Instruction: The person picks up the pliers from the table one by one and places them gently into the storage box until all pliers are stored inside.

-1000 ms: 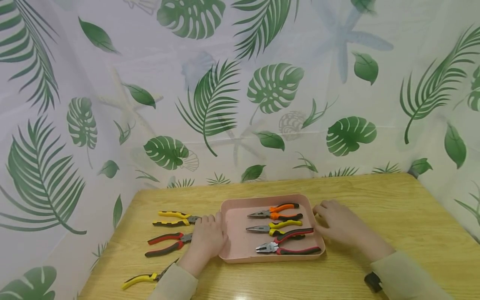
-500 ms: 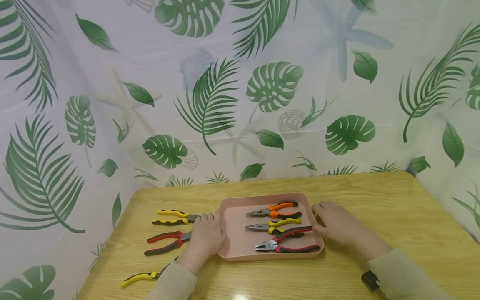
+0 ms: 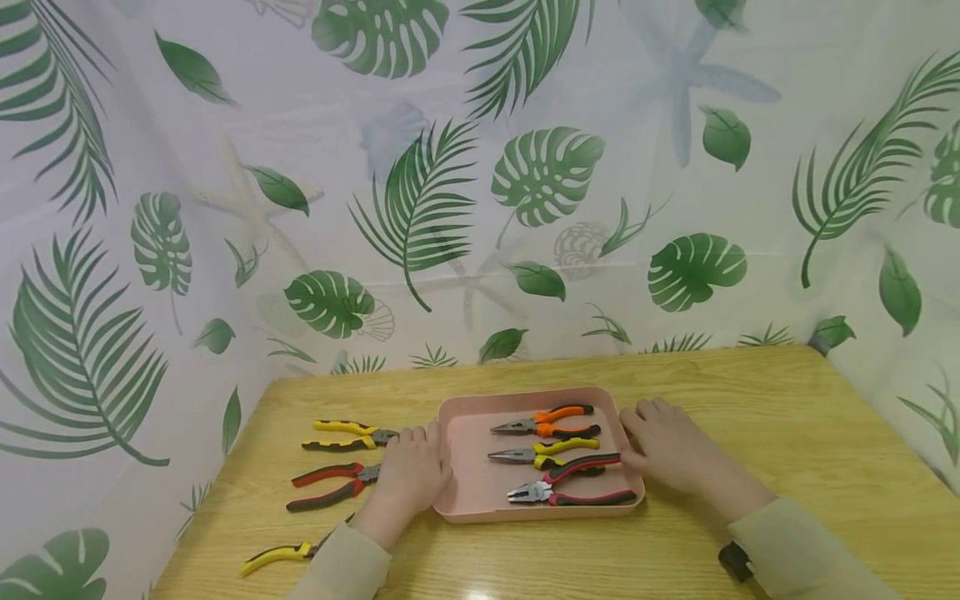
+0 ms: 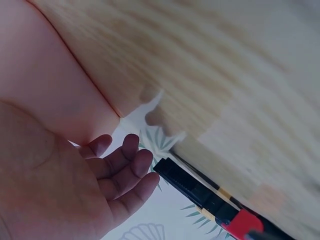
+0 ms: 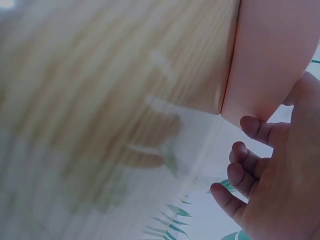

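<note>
On the table a pink tray [image 3: 477,514] bears orange-and-black long-nose pliers [image 3: 553,422], yellow-and-black long-nose pliers [image 3: 543,454] and red-and-black combination pliers [image 3: 570,495]. At the tray's left wall lies my left hand [image 3: 412,471], its fingers loosely bent in the left wrist view, gripping nothing. My right hand [image 3: 671,442] lies against the right wall; in the right wrist view its fingers [image 5: 250,172] are also loosely bent, and the thumb is near the tray's side [image 5: 270,60]. Whether either hand presses the wall, I cannot tell.
Left of the tray lie yellow-and-black pliers [image 3: 348,435], red-and-black pliers [image 3: 330,485] and yellow-handled pliers [image 3: 277,558] partly under the left sleeve. The left hand hides some of their tips. A leaf-patterned cloth [image 3: 450,200] stands behind the wooden table [image 3: 795,400].
Both hands stay at the tray's sides, and the pliers lie as before. The whole head view shifts only slightly.
</note>
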A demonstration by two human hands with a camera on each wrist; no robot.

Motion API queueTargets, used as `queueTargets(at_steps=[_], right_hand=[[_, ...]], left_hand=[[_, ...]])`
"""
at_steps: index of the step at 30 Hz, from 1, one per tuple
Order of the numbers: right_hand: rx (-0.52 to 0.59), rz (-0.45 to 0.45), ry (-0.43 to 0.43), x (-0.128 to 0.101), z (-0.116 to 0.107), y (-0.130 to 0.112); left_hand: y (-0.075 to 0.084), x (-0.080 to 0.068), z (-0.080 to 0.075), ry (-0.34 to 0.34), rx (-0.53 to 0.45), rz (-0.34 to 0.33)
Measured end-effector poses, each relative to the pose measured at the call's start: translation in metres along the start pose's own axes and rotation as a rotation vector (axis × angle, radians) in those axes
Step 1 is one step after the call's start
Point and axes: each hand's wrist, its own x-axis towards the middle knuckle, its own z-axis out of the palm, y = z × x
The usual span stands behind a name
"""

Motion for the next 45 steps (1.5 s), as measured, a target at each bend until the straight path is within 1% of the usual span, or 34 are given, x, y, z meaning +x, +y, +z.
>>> queueTargets(at_steps=[8, 16, 21, 26, 29, 38, 42, 45], right_hand=[[-0.032, -0.009, -0.004, 0.001, -0.001, -0.003], [-0.051, -0.007, 0.009, 0.000, -0.002, -0.005], [-0.042, -0.006, 0.013, -0.002, -0.004, -0.005], [-0.032, -0.001, -0.001, -0.003, -0.003, -0.005], [-0.029, 0.005, -0.010, -0.003, -0.001, -0.005], [-0.013, 0.020, -0.009, -0.003, 0.000, -0.005], [-0.024, 0.026, -0.005, -0.002, -0.001, -0.005], [-0.026, 0.029, -0.002, -0.002, -0.003, -0.006]], left_hand=[[-0.002, -0.001, 0.001, 0.017, -0.025, 0.001], [-0.003, -0.001, 0.001, 0.023, -0.001, 0.019], [-0.004, -0.001, -0.002, 0.045, 0.041, 0.044], [-0.005, -0.003, -0.004, 0.074, 0.085, 0.076], [-0.005, -0.004, -0.005, 0.076, 0.104, 0.089], [-0.009, -0.006, -0.014, 0.082, 0.134, 0.112], [-0.012, -0.007, -0.018, 0.109, 0.135, 0.125], [-0.014, -0.007, -0.023, 0.131, 0.114, 0.133]])
